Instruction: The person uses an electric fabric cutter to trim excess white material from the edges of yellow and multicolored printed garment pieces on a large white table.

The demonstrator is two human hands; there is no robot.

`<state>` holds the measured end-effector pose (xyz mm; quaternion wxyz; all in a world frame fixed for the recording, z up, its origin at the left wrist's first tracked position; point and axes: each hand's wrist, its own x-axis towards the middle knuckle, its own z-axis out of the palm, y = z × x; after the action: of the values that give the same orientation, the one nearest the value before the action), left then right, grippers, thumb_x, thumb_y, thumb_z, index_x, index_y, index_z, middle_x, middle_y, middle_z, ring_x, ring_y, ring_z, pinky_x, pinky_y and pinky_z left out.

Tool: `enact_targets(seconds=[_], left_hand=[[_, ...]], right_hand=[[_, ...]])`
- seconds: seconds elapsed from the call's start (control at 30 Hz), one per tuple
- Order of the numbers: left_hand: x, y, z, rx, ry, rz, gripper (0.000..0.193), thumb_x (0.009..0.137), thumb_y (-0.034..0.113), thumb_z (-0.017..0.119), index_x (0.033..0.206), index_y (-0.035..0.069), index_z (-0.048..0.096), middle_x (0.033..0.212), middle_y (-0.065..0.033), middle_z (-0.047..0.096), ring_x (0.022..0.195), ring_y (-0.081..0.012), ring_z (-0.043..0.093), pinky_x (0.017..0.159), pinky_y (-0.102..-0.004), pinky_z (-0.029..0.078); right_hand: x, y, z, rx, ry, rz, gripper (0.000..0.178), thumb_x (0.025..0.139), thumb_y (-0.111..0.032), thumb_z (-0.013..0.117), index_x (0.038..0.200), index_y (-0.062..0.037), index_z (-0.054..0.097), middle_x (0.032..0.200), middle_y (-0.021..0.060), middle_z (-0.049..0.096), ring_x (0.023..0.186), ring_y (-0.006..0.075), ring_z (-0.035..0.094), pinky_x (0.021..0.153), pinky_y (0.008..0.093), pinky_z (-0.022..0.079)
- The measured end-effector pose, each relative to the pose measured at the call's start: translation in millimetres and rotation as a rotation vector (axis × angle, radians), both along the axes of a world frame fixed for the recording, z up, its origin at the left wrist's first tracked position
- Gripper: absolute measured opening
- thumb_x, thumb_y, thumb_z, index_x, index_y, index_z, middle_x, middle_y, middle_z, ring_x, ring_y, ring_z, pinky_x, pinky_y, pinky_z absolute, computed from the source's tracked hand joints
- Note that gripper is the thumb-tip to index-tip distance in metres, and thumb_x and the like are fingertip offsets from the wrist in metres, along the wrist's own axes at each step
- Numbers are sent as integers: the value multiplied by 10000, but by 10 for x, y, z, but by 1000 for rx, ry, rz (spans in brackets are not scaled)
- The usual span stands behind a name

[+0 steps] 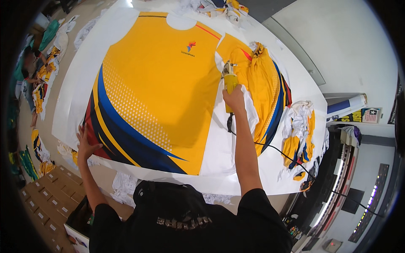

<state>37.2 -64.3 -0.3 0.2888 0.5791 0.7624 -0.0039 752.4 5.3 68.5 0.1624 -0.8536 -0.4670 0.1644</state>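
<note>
A yellow jersey panel (158, 55) lies spread on the white table, with blue, black and red stripes along its lower left and a small printed emblem on its upper right. My left hand (87, 145) rests at the panel's lower-left edge, fingers spread over its dark red part. In my right hand (234, 100) is a yellow handheld electric fabric cutter (230, 82), its metal head beside the panel's right edge. White fabric runs along that edge under my right forearm. To the right of the cutter lies a second, wrinkled yellow fabric piece (257, 78), bunched at its top.
The white table (278, 177) has fabric scraps (299, 135) piled at its right. A black cord (291, 159) runs from the cutter across the table to the lower right. Cardboard boxes (50, 202) stand at lower left. Another person (36, 67) sits among scraps on the floor, far left.
</note>
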Motion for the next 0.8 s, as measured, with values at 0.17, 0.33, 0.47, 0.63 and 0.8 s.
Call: enact_targets(seconds=[0.17,0.33,0.47,0.63,0.8], left_hand=[[-104,-116,-39,35,-20,-4,1455,550,242,1010,1707,399,141,1811,-66,17,1634,-472,18,1164,-837,168],[-68,-39,-24,65,-38,-34,1446,552,238,1007,1706,399,150,1811,-71,24,1638,-458,9,1178,-826,142],[-119,-80,-41,69,-47,-22,1444,549,237,1006,1707,395,157,1812,-72,24,1642,-444,9,1189,-813,132],[-123,-54,-50,65,-52,-23,1437,550,230,1004,1706,391,165,1812,-65,24,1643,-440,9,1194,-807,134],[-190,-66,-101,83,-33,-84,1443,545,222,1004,1706,394,165,1812,-60,30,1643,-441,12,1197,-806,132]], right_hand=[[263,-270,202,-75,7,208,664,889,-380,714,1304,52,428,1094,374,699,1051,541,680,899,575,555],[786,-177,107,-35,-20,368,654,875,-349,755,1292,31,425,1030,379,691,1017,550,681,868,575,548],[892,-18,182,-125,13,384,624,876,-344,758,1267,25,442,1016,372,691,988,543,688,843,566,551],[952,26,235,-128,46,418,597,874,-342,767,1239,22,465,1022,353,700,988,530,691,832,548,555],[891,111,272,-116,52,449,633,875,-343,776,1272,28,450,993,355,703,952,528,699,818,537,558]])
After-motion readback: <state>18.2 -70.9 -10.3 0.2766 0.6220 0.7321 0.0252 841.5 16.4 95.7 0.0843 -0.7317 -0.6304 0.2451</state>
